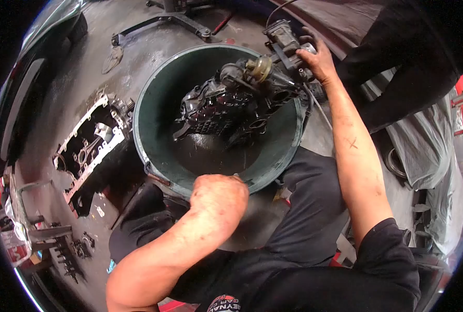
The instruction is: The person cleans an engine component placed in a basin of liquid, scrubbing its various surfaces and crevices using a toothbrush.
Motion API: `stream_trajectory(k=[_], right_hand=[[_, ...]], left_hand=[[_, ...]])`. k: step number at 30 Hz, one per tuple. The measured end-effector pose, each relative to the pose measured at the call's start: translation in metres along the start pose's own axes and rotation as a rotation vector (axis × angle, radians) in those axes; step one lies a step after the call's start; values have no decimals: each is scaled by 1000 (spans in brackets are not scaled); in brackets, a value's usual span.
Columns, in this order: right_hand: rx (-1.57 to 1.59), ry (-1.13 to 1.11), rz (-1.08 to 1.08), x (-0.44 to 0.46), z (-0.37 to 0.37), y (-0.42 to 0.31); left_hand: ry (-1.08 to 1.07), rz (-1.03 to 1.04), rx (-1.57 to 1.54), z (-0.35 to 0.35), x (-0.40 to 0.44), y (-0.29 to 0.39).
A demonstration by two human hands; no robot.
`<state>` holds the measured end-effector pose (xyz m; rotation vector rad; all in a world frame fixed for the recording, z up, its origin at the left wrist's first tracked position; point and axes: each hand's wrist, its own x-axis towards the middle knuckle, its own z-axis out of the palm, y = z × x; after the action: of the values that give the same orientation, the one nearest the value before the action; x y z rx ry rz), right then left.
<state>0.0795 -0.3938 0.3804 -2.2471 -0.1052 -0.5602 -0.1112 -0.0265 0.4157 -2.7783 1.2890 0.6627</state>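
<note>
A large dark green tub (153, 109) stands between my knees. A greasy black engine assembly (210, 106) leans in it, its ribbed lower part inside and its upper end over the far right rim. A yellowish round fitting (261, 68) sits midway along it. My right hand (317, 58) grips the assembly's upper end, thumb on the near side and fingers around the back. My left hand (220, 196) is closed in a fist at the tub's near rim. Its fingers point away and are hidden, so what they hold cannot be made out.
An engine block (93, 151) lies on the floor left of the tub. A wheeled stand leg (164, 23) is beyond it. Small metal parts (67, 257) lie at lower left. At right are a person's dark-trousered legs (392, 57) and a grey cover sheet (424, 151).
</note>
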Motion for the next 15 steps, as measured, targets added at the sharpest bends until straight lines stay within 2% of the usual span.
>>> stream_trajectory(k=[3, 4, 5, 15], right_hand=[[-12, 5, 13, -1, 0, -2], [-43, 41, -64, -2, 3, -6], [1, -19, 12, 0, -1, -1], [-2, 58, -9, 2, 9, -9]], left_hand=[[-101, 41, -34, -1, 1, 7], [-110, 43, -30, -3, 0, 9], [-111, 45, -18, -4, 1, 9], [-79, -34, -13, -6, 1, 4]])
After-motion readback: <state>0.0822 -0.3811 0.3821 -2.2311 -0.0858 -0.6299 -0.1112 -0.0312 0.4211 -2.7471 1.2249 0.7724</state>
